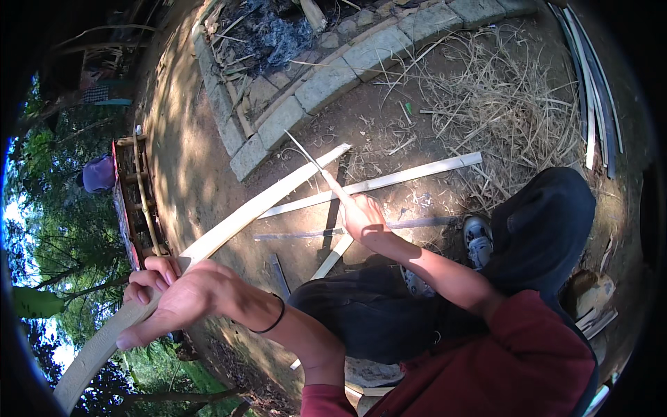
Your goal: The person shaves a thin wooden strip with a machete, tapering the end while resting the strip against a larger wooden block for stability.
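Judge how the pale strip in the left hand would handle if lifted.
The strip looks fairly stiff, perhaps springy: long and thin, yet without obvious sag. It's probably light, since the left hand seems to hold it alone. Being flat, it shouldn't roll easily.

A long, flat, pale strip (236,221) was gripped partway along by the left hand (191,292) and held slantwise above the ground, its upper length lit by sun and its lower length greyed by shade. A thin, pointed knife (303,149) was held in the right hand (363,219), its tip aimed away. The strip was crossed near its far end by the knife; whether they touched could not be told.
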